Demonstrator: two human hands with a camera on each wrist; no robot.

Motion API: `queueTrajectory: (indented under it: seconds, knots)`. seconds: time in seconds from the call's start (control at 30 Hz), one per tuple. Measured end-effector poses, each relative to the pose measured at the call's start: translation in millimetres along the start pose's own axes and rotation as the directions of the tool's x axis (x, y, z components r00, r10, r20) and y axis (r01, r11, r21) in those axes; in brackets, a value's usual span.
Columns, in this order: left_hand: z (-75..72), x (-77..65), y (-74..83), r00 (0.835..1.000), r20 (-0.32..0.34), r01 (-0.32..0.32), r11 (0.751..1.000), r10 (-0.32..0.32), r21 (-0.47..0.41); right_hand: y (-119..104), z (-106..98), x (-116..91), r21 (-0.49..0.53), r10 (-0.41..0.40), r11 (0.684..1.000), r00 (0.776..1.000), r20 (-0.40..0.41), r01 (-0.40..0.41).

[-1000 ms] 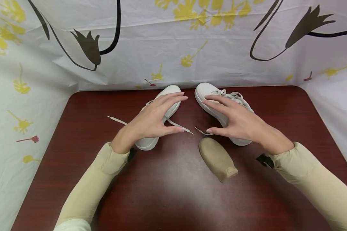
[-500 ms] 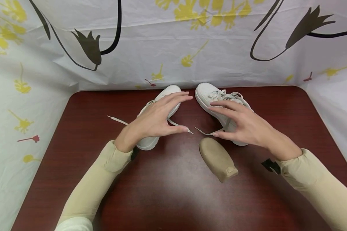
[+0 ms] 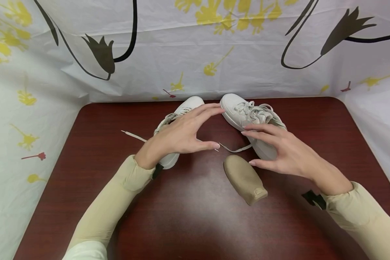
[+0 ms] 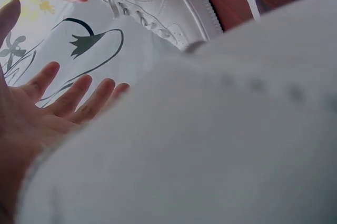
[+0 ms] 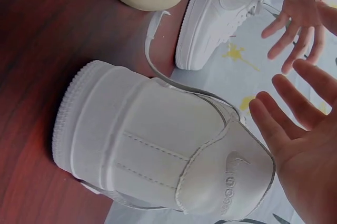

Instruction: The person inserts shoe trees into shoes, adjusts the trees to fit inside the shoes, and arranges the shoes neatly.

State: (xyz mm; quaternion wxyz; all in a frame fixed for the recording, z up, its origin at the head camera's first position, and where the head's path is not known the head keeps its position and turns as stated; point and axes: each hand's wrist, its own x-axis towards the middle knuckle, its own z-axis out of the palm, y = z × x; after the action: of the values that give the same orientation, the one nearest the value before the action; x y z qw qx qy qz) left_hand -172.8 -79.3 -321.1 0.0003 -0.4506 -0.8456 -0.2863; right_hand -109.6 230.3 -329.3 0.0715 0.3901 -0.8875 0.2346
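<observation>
Your left hand (image 3: 186,131) sits farther right than a second ago; your right hand (image 3: 289,153), farther right and nearer you. Left shoe (image 3: 189,105), white, on the table (image 3: 188,216) — one lace (image 3: 134,135) trailing leftward; left hand above it, fingers apart. Tan object (image 3: 244,178) lies nearer you, near the right hand. Right shoe (image 3: 236,112), white, laces (image 3: 260,115) looped on top; right hand near its heel (image 5: 226,168), fingers apart.

Wrist views low (left's, apparently).
</observation>
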Motion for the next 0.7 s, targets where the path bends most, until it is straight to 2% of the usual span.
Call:
queueTrajectory:
  seconds: [0.23, 0.47, 0.7]
  knots:
    - [3.8, 4.1, 6.8, 1.000, 0.003, -0.009, 1.000, 0.010, -0.029, -3.1, -0.3, -9.5, -0.002, 0.029, 1.000, 0.999, 0.016, -0.029]
    - [10.5, 6.5, 15.7, 1.000, 0.009, -0.017, 0.998, 0.017, -0.052, -7.2, 0.9, -17.8, 0.034, 0.011, 0.999, 0.999, 0.030, -0.012]
    - [17.5, 9.0, 21.9, 1.000, 0.016, 0.006, 0.999, -0.006, -0.048, -9.7, 5.9, -26.2, 0.068, 0.021, 0.997, 0.998, 0.067, -0.025]
